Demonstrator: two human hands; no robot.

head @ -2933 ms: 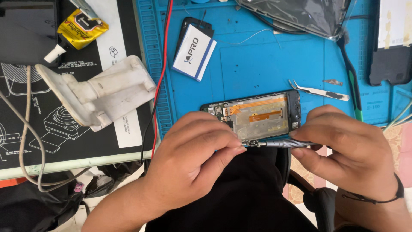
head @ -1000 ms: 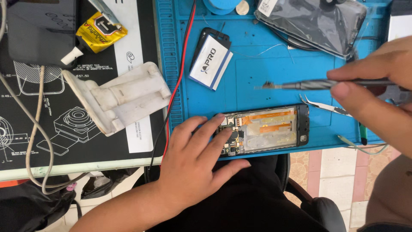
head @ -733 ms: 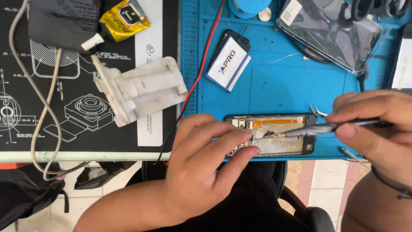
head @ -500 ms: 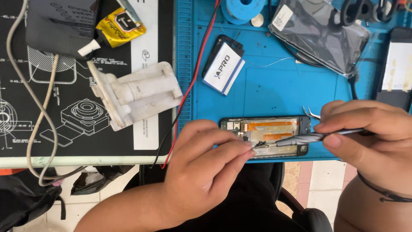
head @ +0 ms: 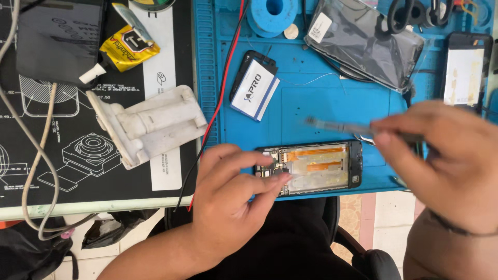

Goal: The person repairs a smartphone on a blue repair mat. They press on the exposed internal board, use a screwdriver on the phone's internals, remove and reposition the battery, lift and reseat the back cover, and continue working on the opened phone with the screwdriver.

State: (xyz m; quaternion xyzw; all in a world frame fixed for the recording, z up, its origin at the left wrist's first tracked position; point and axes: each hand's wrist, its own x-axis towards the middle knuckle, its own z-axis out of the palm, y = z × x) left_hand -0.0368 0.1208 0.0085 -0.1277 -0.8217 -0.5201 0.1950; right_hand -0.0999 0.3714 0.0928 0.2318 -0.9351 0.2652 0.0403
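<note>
**Opened phone pinned at the counter's edge, thin tool held above it**

The opened phone (head: 311, 168) lies flat on the blue mat (head: 321, 109), at the mat's near edge and just in front of the person. Its back is off, showing orange flex strips and a small board at its left end.

The left hand (head: 233, 207) rests on that left end, fingers spread and pressing down on the frame and board area; nothing is pinched in its grip. The right hand (head: 446, 155) hovers above and to the right of the phone, its grip closed on a slim metal tool (head: 342, 127) whose tip points left, clear of the phone. Motion blur hides the tool's exact kind.

The phone looks light, stiff in its frame and fragile inside: the flex strips and board would likely tear or scratch under careless pressure. The safest hold seems to be the black outer frame, along its long edges or corners, not the exposed middle. On the smooth mat it could slide, so a flat steadying press suits it.

Behind the phone lie a small battery (head: 254, 85) and a bagged screen part (head: 363, 44); to the phone's left, on the black printed mat (head: 52, 155), sits a white plastic holder (head: 150, 124).
</note>
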